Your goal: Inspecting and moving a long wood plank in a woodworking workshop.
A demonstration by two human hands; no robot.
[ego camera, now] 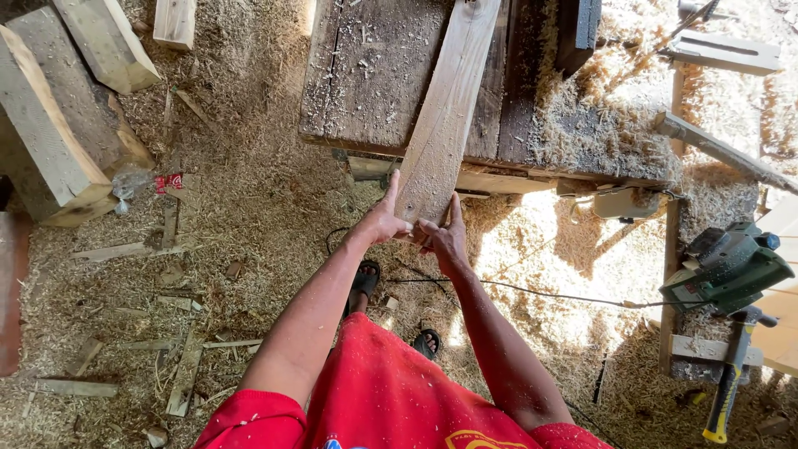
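We have both hands on the near end of a long plank point(445, 108). Left hand point(384, 220) grips its left edge, fingers wrapped under, index finger pointing up along the wood. Right hand point(445, 237) closes on the end's lower right corner, thumb up against the face. The two hands sit just beside each other, almost touching.

From the grip, the plank runs up and away, tilted slightly right, its far part lying on the bench point(366, 75); the held end overhangs the bench's near edge. Bench top carries shavings, heaped thick right of the plank.

Well right of the grip: a green power tool point(725, 266) on a wooden stand, a hammer point(731, 374) with yellow-tipped handle below it. A thin cable point(540, 293) runs across the floor from near the right wrist toward that tool. Far left of the grip: stacked beams point(58, 116). Sawdust and offcuts cover the floor point(233, 208).
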